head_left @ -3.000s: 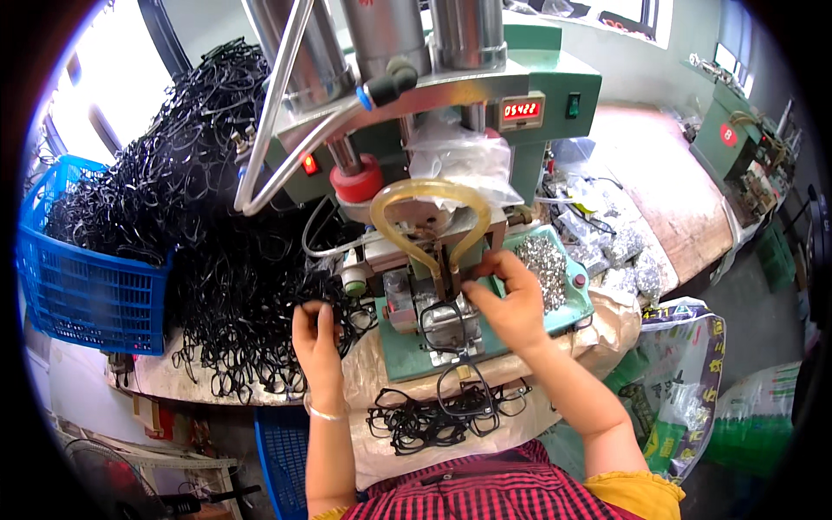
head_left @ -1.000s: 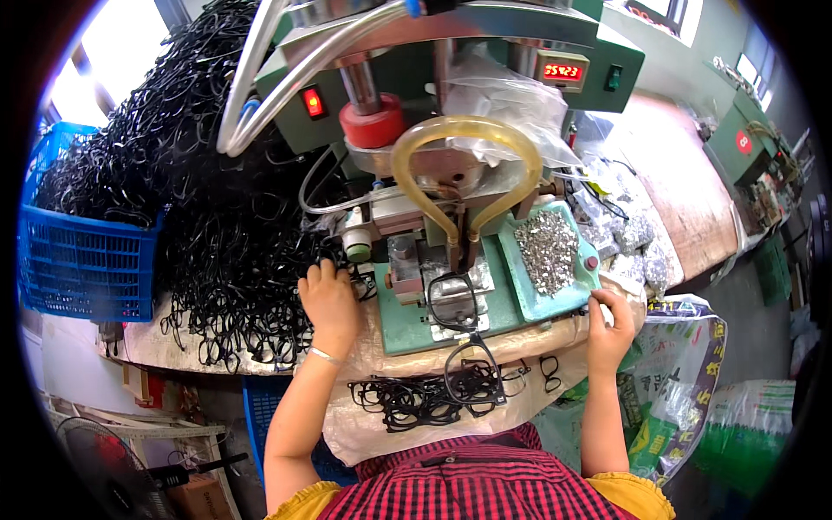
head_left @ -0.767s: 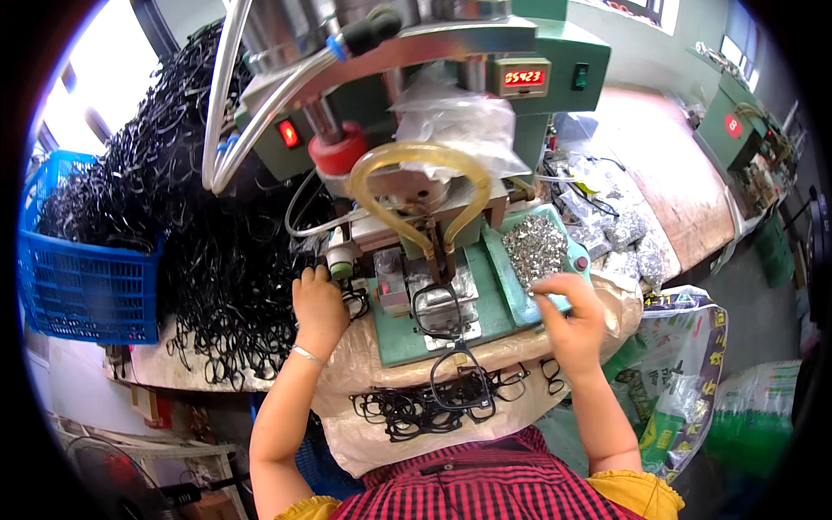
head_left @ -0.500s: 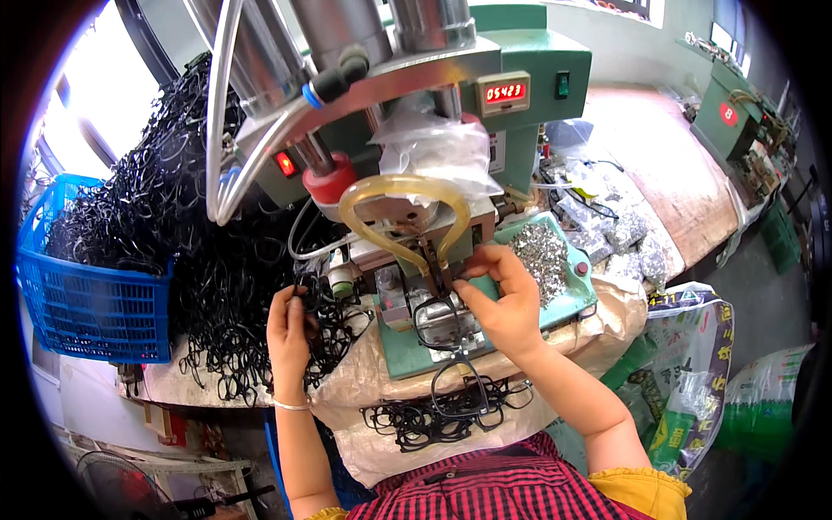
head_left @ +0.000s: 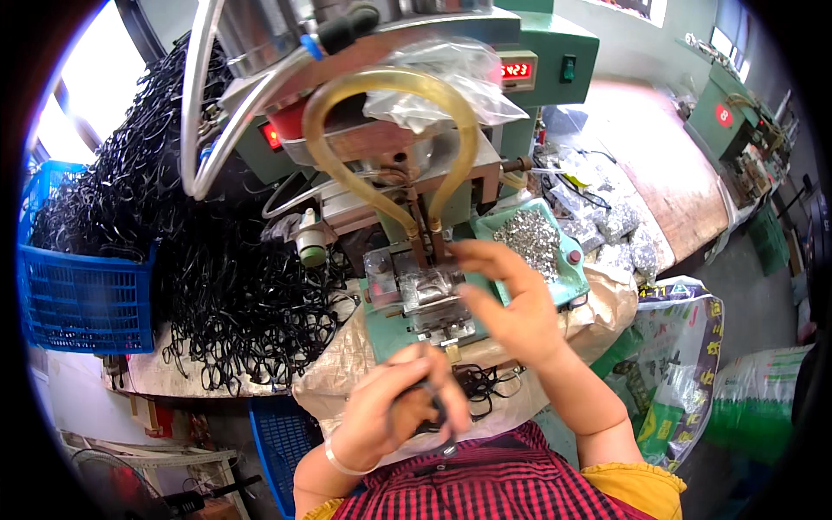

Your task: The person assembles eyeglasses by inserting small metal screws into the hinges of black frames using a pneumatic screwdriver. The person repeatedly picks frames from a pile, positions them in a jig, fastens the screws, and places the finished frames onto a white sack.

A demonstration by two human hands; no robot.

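Note:
My left hand (head_left: 381, 400), blurred by motion, is low in front of the press, its fingers closed on a black eyeglass frame (head_left: 447, 447) that is mostly hidden by them. My right hand (head_left: 518, 314) holds nothing and has its fingers apart, right beside the metal fixture (head_left: 431, 289) of the green press. Above that fixture a looped amber hose (head_left: 472, 130) runs down to two narrow metal parts. More black eyeglass frames (head_left: 485, 383) lie on the brown covering behind my left hand.
A big heap of black eyeglass frames (head_left: 251, 303) covers the left of the bench, next to a blue basket (head_left: 87, 299). A green tray (head_left: 568, 282) of small metal pieces is right of the press. Bags of metal pieces (head_left: 620, 217) lie beyond it.
My left hand has left the heap and come right, to in front of the press, holding an eyeglass frame. The frame at the fixture is gone from there. My right hand has drawn back slightly.

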